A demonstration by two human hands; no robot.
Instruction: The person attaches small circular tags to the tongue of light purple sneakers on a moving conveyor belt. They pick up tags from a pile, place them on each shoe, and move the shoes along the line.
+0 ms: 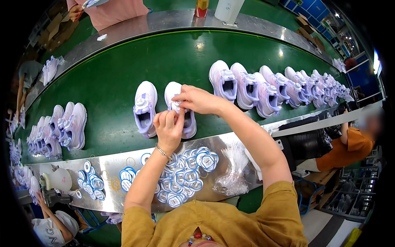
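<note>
A white and lilac sneaker point(172, 89) stands on the green belt point(111, 94), toe pointing away from me, with both my hands over its lacing area. My left hand point(169, 128) is closed, thumb and fingers pinched together above the shoe opening. From the right, my right hand point(194, 99) reaches across the sneaker with bent fingers pinched near the tongue. Whatever small thing they grip is hidden by the fingers. Just to the left stands the matching sneaker point(145, 103), untouched, a round dial on its tongue.
Round blue-edged tags point(177, 179) lie heaped on the metal ledge point(214, 142), beside a bundle of clear plastic strands point(234, 168). Rows of sneakers stand right point(267, 94) and left point(74, 125). A person in pink point(115, 14) is across the belt; others work at both sides.
</note>
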